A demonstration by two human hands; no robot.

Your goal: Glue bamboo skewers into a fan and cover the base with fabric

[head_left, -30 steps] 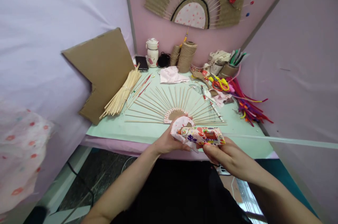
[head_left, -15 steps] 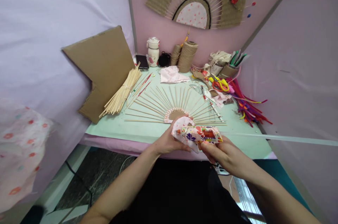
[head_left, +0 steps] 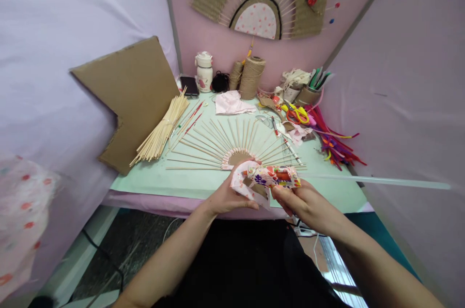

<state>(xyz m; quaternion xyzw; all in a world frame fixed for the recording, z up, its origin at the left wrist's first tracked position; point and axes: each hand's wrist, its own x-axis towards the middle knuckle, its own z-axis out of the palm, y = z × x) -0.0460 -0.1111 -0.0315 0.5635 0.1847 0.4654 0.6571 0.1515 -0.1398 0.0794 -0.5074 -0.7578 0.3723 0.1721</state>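
Observation:
My left hand is closed on a cardboard piece wrapped in pink dotted fabric, its brown cardboard partly showing. In my right hand is a hot glue gun with a colourful flowered body, its orange nozzle pointing left over the fabric edge. A long, clear glue stick juts from its back to the right. Whether the nozzle touches the fabric I cannot tell. Just beyond my hands, a fan frame of thin wooden sticks spreads from a half-round cardboard base on the table.
On the pale green table lie a bundle of sticks, scissors and pipe cleaners. Twine spools and a white bottle stand behind. Cardboard leans left; a finished fan hangs on the wall.
The fabric-covered piece has tilted in my left hand, so more of its cardboard shows. The glue gun's nozzle stays over its upper edge. The whole view has shifted slightly.

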